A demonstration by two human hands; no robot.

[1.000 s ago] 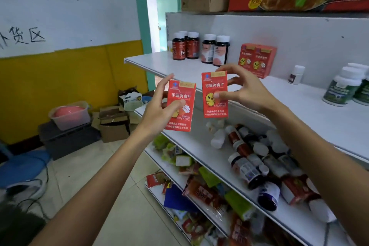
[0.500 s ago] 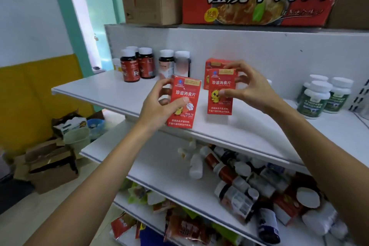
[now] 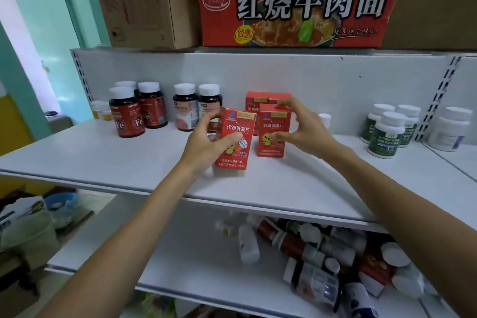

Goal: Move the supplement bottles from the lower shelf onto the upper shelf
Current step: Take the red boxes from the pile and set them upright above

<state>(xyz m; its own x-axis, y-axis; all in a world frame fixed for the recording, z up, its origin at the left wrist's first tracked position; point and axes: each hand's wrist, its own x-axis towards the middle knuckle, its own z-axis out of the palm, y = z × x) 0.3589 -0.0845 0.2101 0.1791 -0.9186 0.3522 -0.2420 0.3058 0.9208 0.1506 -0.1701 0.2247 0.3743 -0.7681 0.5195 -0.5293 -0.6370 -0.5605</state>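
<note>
My left hand (image 3: pixel 206 143) grips a red supplement box (image 3: pixel 236 139) over the upper shelf (image 3: pixel 103 155), its bottom edge near the shelf surface. My right hand (image 3: pixel 302 129) holds a second red box (image 3: pixel 271 134) by its top and side; that one stands on the shelf just in front of two more red boxes (image 3: pixel 254 104). Dark bottles with white caps (image 3: pixel 126 112) stand at the back left of the upper shelf, green-labelled white bottles (image 3: pixel 386 134) at the right. On the lower shelf (image 3: pixel 180 261) lies a heap of tipped-over supplement bottles (image 3: pixel 309 261).
A large red noodle carton (image 3: pixel 296 8) and brown cardboard boxes (image 3: pixel 139 0) sit on the top board above. A small white bottle (image 3: pixel 324 119) stands behind my right hand. Boxes and a blue basin (image 3: pixel 62 204) are on the floor at the left.
Both hands have carried the red boxes forward and down over the upper shelf. The right one now stands in front of the other red boxes; the view has swung toward the shelf.
</note>
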